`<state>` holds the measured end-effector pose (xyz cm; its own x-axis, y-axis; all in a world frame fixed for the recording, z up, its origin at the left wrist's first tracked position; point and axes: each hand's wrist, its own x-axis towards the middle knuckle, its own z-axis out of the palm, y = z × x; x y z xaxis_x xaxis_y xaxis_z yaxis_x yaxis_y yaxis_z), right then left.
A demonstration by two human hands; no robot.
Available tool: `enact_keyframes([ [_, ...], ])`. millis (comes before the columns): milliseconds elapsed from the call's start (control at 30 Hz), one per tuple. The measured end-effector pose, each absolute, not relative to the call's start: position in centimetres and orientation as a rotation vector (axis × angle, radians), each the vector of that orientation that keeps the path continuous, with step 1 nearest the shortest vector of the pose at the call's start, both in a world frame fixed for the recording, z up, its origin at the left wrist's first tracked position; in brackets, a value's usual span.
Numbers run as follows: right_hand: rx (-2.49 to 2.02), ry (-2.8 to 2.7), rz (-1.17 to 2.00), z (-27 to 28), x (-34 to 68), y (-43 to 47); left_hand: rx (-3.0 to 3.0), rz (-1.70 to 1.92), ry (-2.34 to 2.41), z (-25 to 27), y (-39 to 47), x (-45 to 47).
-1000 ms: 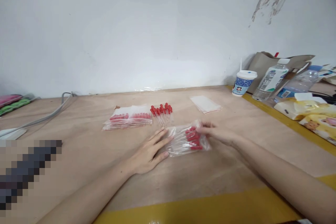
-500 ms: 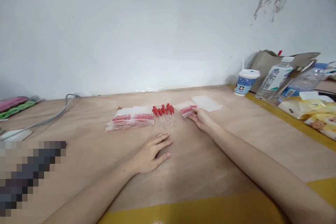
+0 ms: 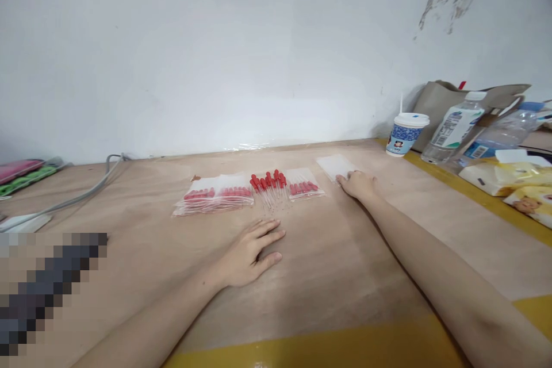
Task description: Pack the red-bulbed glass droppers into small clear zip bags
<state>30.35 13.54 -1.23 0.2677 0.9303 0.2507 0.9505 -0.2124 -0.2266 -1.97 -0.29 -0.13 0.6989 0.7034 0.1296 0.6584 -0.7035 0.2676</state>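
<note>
My left hand (image 3: 252,253) lies flat on the table, fingers spread, holding nothing. Just beyond it is a loose pile of thin pieces with red bulb-like heads and clear stems, looking like droppers (image 3: 268,183). To the pile's right lies a clear zip bag (image 3: 304,184) with a row of the same red-headed pieces inside. Left of the pile sits a stack of filled zip bags (image 3: 213,192). At the right, my right hand (image 3: 357,184) rests with its fingers apart on the near edge of some flat whitish bags (image 3: 333,165), covering part of them.
A paper cup with a straw (image 3: 406,133), a clear bottle (image 3: 455,129), a grey-beige bag (image 3: 431,109) and yellow packets (image 3: 513,172) stand along the right side. A grey cable (image 3: 92,190) and pink and green items (image 3: 28,175) are at the left. A white wall closes the back.
My right hand has let go of the filled zip bag, which now lies flat beside the loose pile. It has moved right onto the whitish bags. My left hand stays put.
</note>
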Motion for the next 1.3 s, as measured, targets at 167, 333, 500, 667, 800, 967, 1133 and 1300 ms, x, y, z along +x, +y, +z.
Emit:
enact_keyframes([
  [167, -2.270, -1.631, -0.069, -2.4, 30.3, 14.1, 2.706, 0.336, 1.100, -0.1, -0.3, -2.0],
  [333, -2.282, -1.523, -0.057, -2.3, 30.3, 14.6, 2.703, 0.330, 1.102, 0.1, -0.4, -1.9],
  [500, -2.277, -1.458, -0.050, -2.6, 30.0, 14.6, 2.695, 0.342, 1.102, 0.1, -0.4, -1.9],
  [667, -2.238, -1.435, -0.029, -2.8, 30.3, 14.4, 2.699, 0.352, 1.094, -0.1, -0.3, -2.0],
  [800, -2.214, -1.439, -0.024, -2.8, 30.8, 14.5, 2.686, 0.354, 1.096, -0.1, -0.3, -2.0],
  [967, -2.223, -1.447, -0.015, -2.7, 31.1, 14.8, 2.666, 0.337, 1.111, 0.3, -0.5, -1.9],
  [1133, -2.219, -1.475, -0.027, -2.9, 31.0, 14.9, 2.670, 0.331, 1.126, 0.4, -0.5, -1.9],
  [1300, -2.185, -1.508, -0.035, -2.8, 30.9, 14.5, 2.674, 0.331, 1.121, 0.1, -0.4, -2.1],
])
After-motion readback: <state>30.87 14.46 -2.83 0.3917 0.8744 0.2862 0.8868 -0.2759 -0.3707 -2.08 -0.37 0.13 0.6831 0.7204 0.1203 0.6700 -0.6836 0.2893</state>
